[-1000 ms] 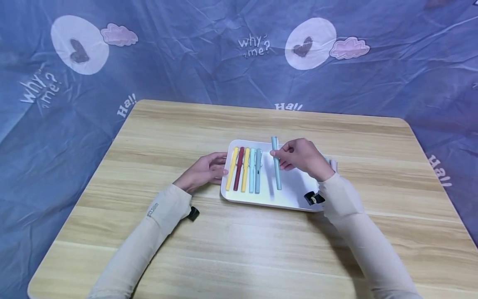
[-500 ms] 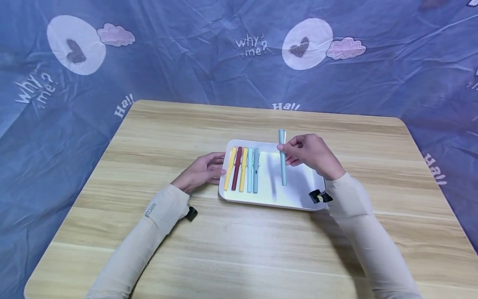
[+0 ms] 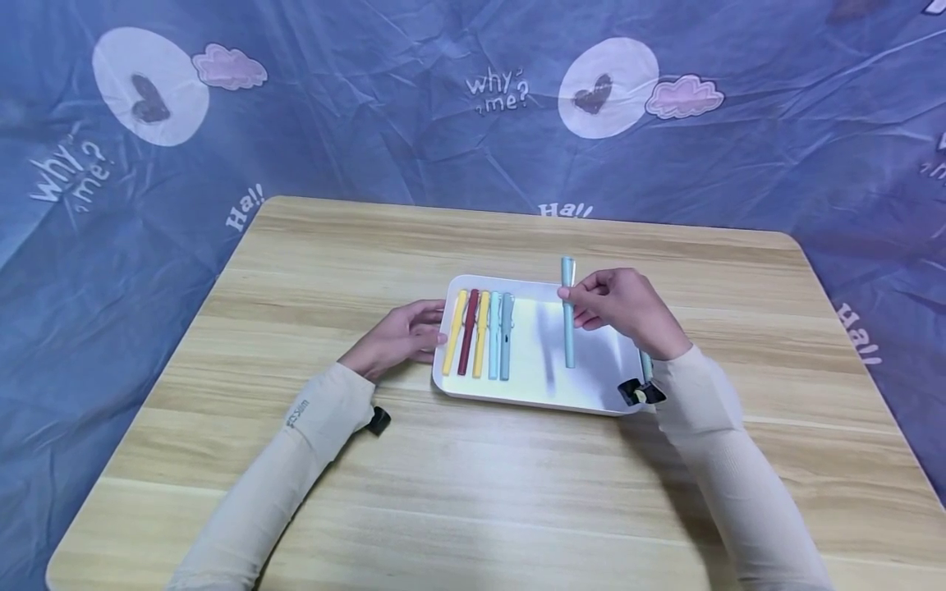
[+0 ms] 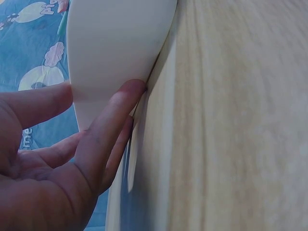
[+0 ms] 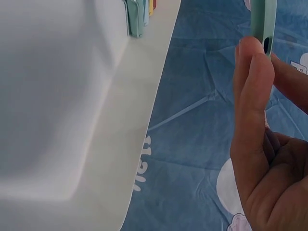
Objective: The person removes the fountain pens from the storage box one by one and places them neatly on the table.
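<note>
My right hand [image 3: 621, 304] pinches a light-blue pen [image 3: 569, 341] between thumb and fingers, clip end up. The pen hangs nearly upright above the white tray [image 3: 534, 361]. At the tray's left end my left hand [image 3: 395, 338] holds the wall; in the left wrist view the thumb meets the rim and the fingers press lower on the wall. Lying side by side in the tray's left half are a yellow pen [image 3: 454, 336], a dark red pen [image 3: 468, 336], another yellow pen [image 3: 481, 336], a pale-blue pen [image 3: 494, 338] and a grey-blue pen [image 3: 506, 338].
Right of the tray, a teal pen [image 3: 646, 366] shows partly from behind the right wrist. Black wrist pieces sit at both cuffs. The wooden table [image 3: 473, 492] ends at the back against a blue printed cloth [image 3: 414, 107].
The right hand has carried the light-blue pen to the right and slightly up above the tray. The left hand stays at the tray's left end, and the row of pens lies unchanged.
</note>
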`<state>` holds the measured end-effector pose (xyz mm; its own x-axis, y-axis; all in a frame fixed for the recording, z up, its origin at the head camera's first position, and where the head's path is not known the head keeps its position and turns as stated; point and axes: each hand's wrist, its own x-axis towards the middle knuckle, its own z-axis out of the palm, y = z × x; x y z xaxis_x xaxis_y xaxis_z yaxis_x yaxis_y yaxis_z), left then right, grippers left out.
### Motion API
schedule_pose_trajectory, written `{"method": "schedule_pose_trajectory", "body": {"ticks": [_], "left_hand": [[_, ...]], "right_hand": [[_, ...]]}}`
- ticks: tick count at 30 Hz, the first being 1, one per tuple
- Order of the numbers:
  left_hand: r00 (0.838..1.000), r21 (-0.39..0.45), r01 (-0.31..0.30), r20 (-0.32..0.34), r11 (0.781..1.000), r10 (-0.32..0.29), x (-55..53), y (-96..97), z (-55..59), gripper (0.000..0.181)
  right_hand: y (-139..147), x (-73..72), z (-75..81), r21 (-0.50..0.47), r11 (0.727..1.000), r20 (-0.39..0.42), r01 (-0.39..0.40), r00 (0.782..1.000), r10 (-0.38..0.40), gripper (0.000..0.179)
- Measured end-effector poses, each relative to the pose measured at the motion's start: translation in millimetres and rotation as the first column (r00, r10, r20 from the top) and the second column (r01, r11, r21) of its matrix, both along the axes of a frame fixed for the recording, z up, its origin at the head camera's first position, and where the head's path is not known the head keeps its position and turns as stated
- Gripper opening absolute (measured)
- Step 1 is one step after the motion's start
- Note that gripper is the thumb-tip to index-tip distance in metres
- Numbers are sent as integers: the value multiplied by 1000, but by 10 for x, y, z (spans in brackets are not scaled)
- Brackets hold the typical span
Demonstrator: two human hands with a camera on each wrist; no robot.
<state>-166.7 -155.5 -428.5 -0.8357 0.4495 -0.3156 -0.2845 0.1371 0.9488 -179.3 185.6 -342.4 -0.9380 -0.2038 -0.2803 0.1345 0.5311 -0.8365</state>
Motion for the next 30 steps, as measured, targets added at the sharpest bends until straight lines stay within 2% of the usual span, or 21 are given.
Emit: {"method": "schedule_pose_trajectory", "body": {"ticks": [14, 19, 30], "left_hand": [[1000, -5, 1, -4, 1000, -1, -12, -5, -12, 72], [1000, -4, 6, -2, 1000, -6, -10, 9, -9, 72], [1000, -11, 1, 2, 1000, -1, -2, 9, -10, 70]], "right_hand": [[238, 29, 51, 11, 999, -3, 50, 999, -50, 46], [369, 83, 70, 31, 997, -20, 76, 997, -76, 53], [595, 123, 68, -2, 993, -52, 120, 991, -120, 52]]}}
